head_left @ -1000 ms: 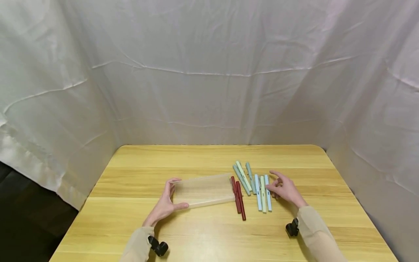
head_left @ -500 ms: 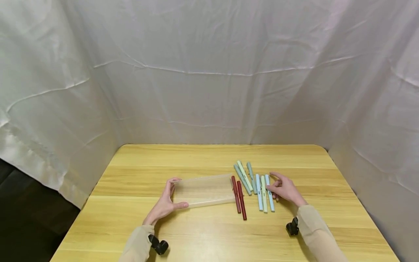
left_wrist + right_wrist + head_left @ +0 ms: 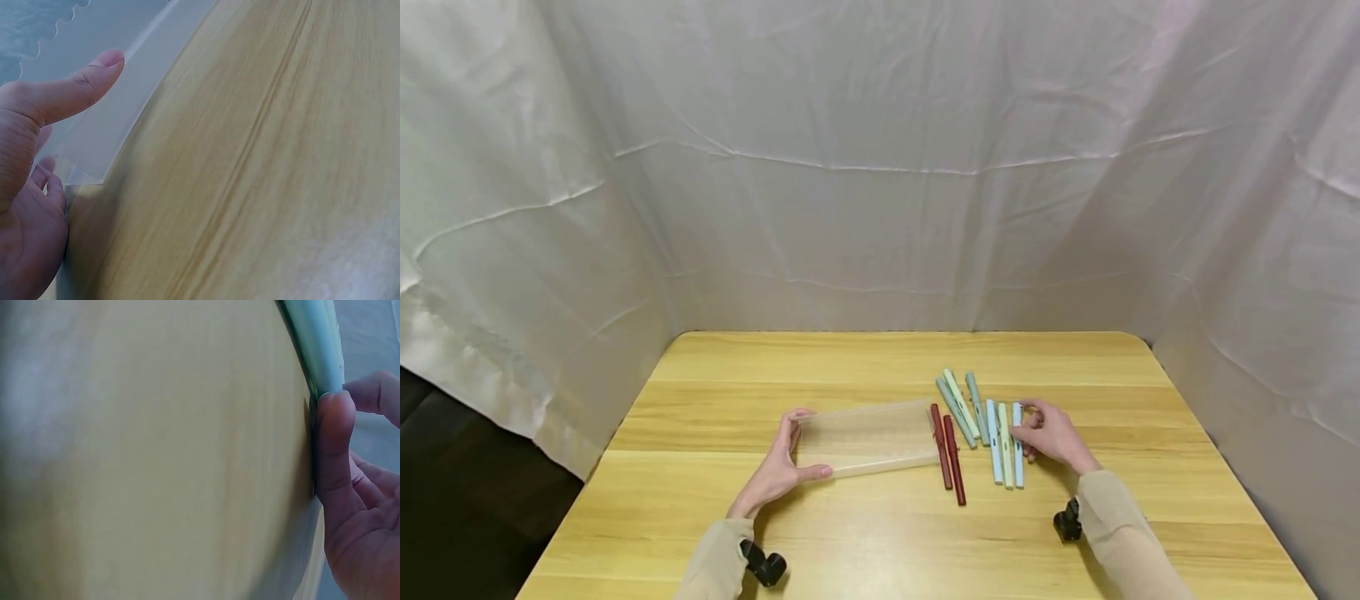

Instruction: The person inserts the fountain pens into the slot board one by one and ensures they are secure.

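In the head view my left hand point(image 3: 782, 458) grips the left end of a translucent plastic tray point(image 3: 872, 433), thumb along the near side and fingers at the far corner. The left wrist view shows the thumb over the tray's wall point(image 3: 115, 134) and a scalloped edge inside it. My right hand point(image 3: 1051, 433) pinches the rightmost light blue pen point(image 3: 1018, 467) by its upper part, between thumb and index finger. Directly left of that pen lie a pale green pen point(image 3: 1005, 450) and another light blue pen point(image 3: 994, 450), nearly parallel. Thumb and index meet at the pen end point(image 3: 322, 356) in the right wrist view.
Two dark red pens point(image 3: 953, 458) lie at the tray's right end, one overlapping its edge in this view. Behind them are two grey-green pens point(image 3: 974, 400) and a pale green one point(image 3: 958, 396). Pale curtains point(image 3: 880, 208) surround the wooden table point(image 3: 880, 533).
The rightmost light blue pen has swung from a slant to nearly parallel with its neighbour. My right index finger has drawn in to the pen's top. The left hand and tray stay put.
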A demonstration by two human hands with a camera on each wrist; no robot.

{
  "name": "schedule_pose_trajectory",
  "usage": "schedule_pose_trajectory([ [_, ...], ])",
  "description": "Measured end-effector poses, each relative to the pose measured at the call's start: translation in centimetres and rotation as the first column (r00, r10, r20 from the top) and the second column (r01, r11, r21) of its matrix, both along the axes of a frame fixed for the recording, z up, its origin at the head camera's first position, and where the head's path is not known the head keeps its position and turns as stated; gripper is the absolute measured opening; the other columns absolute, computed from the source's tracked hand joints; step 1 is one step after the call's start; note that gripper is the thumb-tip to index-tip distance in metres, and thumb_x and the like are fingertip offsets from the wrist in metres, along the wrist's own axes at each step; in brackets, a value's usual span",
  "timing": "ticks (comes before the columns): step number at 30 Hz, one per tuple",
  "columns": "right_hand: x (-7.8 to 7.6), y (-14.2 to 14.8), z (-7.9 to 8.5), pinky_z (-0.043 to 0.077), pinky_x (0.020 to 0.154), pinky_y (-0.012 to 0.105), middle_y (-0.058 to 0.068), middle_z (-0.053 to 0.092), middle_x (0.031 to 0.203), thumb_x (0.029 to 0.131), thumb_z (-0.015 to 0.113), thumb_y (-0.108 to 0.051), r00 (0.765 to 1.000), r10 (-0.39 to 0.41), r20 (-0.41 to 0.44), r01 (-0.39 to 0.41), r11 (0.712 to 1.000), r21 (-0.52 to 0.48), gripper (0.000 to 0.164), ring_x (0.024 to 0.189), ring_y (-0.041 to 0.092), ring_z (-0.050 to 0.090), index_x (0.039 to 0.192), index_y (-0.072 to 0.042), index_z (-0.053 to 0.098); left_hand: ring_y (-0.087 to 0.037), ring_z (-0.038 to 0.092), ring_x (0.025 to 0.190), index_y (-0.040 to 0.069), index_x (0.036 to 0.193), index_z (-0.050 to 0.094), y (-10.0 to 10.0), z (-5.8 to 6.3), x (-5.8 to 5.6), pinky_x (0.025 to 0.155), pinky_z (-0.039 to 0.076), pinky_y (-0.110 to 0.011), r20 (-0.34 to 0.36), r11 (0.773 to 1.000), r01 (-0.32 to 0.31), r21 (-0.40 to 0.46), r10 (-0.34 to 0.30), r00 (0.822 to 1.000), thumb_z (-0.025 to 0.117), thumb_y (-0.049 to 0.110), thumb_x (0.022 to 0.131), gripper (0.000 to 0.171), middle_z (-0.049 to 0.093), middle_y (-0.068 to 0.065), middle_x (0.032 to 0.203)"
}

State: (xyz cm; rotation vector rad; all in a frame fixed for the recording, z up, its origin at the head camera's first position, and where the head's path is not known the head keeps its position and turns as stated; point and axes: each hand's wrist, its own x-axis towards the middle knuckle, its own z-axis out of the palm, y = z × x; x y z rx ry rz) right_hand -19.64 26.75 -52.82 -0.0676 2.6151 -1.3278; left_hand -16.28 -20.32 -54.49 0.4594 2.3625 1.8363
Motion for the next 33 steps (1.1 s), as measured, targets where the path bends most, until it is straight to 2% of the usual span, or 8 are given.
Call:
schedule_pose_trajectory([
  [14,0.3,0.2,0.1,0.06,0.058,0.031,0.009,0.061,0.082,0.09,0.071,-0.005,1.0,-0.03,0.002,0.03,0.99,-0.136,0.06,0.059,0.018,0.063,0.138,0.007,0.037,-0.042,0.007,0.156,0.006,0.146,0.027,0.0,0.1,-0.4,0.127,-0.002,-0.06,0.003,1.0,0.002,0.013,-0.002,1.0,0.087,0.006,0.074,0.093,0.026,-0.019,0.158],
  [21,0.9,0.4,-0.1,0.06,0.057,0.032,0.006,0.063,0.079,0.091,0.067,0.0,0.998,-0.053,0.046,0.064,0.958,-0.279,0.061,0.057,0.015,0.061,0.14,0.009,0.03,-0.041,0.007,0.156,0.005,0.146,0.027,0.0,-0.1,-0.1,0.127,-0.002,-0.058,0.013,1.0,-0.004,0.015,0.003,1.0,0.087,0.004,0.073,0.094,0.026,-0.02,0.158],
  [28,1.1,0.3,-0.2,0.059,0.057,0.03,0.003,0.066,0.079,0.092,0.068,-0.002,0.995,-0.071,0.073,0.092,0.933,-0.348,0.07,0.057,0.011,0.06,0.146,0.006,0.026,-0.042,0.005,0.156,0.006,0.146,0.028,0.0,-0.2,0.0,0.127,-0.002,-0.058,0.025,1.0,-0.013,0.016,0.013,1.0,0.087,0.006,0.073,0.094,0.025,-0.019,0.159],
  [33,1.4,0.4,-0.5,0.061,0.061,0.031,0.005,0.068,0.084,0.093,0.068,-0.004,0.996,-0.076,0.047,0.088,0.921,-0.38,0.073,0.062,0.012,0.064,0.152,0.001,0.026,-0.042,0.003,0.156,0.006,0.147,0.028,0.0,-0.2,0.0,0.127,-0.002,-0.058,0.028,1.0,-0.01,0.016,0.01,1.0,0.087,0.006,0.074,0.094,0.023,-0.019,0.16],
])
